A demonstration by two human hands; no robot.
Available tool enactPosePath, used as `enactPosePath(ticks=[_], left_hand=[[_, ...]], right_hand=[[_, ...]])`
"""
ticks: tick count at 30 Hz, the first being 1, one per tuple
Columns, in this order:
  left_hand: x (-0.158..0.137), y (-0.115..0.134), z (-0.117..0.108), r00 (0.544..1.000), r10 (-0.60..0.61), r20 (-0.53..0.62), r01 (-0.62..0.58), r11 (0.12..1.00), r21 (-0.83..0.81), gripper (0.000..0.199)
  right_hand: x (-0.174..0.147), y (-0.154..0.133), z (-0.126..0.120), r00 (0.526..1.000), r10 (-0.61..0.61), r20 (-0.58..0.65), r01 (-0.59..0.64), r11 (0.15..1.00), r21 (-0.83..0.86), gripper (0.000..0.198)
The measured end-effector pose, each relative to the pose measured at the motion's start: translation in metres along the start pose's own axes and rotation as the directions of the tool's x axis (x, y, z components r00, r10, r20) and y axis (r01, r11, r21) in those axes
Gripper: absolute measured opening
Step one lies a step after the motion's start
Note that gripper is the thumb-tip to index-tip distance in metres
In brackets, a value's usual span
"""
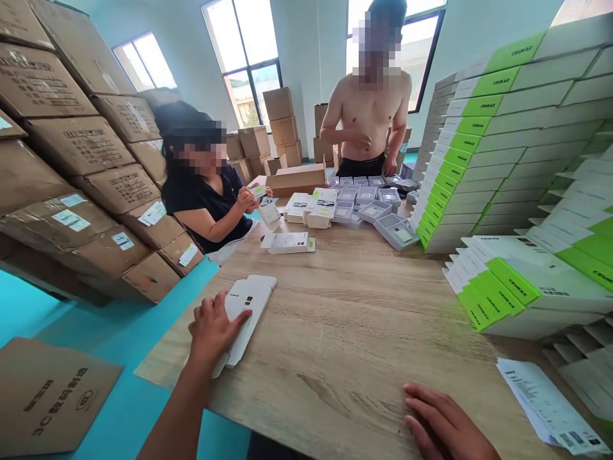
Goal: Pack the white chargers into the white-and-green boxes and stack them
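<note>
My left hand (215, 329) lies over a white printed carton (253, 300) at the table's left edge. Its thumb stretches across the printed face and its fingers curl at the left side, gripping it. The carton looks flat, with end flaps sticking out; I cannot tell whether it is one or a small stack. At the front right, my right hand (445, 421) rests on the wooden table (335, 332) with fingers stretched out and nothing in them. Nearest to that hand is a printed white sheet (546, 399).
White-and-green boxes (507, 287) stand in tall stacks on the right. Clear plastic cases (395, 230), white box stacks (320, 207) and a lying carton (290, 241) sit further back. A seated person (205, 191) holds a box; another person (366, 121) stands behind. Brown cartons (76, 147) line the left.
</note>
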State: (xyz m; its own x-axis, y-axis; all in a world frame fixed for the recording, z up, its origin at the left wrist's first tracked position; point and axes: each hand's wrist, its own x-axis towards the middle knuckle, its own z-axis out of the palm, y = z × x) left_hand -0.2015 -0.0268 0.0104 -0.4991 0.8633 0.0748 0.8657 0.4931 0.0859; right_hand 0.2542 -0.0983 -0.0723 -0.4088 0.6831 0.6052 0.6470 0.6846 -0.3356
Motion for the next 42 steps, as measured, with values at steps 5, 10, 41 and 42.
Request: enactPosePath(ticks=[5,10,41,42], left_hand=[[0.005,0.004,0.003,1.0,-0.02,0.022,0.021,0.999,-0.032,0.073],[0.008,0.005,-0.007,0.998,-0.021,-0.057,0.016,0.997,-0.081,0.076],[-0.134,0.1,-0.065,0.264,0.93,-0.255,-0.964,0.257,-0.063,0.116],[-0.135,0.1,-0.066,0.261,0.931,-0.256,-0.965,0.25,-0.075,0.116]], right_hand=[[0.003,-0.003,0.003,0.995,-0.082,-0.055,0.078,0.995,-0.064,0.015],[-0.003,-0.004,0.005,0.993,-0.113,-0.03,0.109,0.988,-0.106,0.014],[0.076,-0.077,-0.048,0.771,0.351,0.531,-0.575,0.025,0.818,0.051],[0.075,-0.078,-0.047,0.771,0.34,0.538,-0.571,-0.004,0.821,0.052]])
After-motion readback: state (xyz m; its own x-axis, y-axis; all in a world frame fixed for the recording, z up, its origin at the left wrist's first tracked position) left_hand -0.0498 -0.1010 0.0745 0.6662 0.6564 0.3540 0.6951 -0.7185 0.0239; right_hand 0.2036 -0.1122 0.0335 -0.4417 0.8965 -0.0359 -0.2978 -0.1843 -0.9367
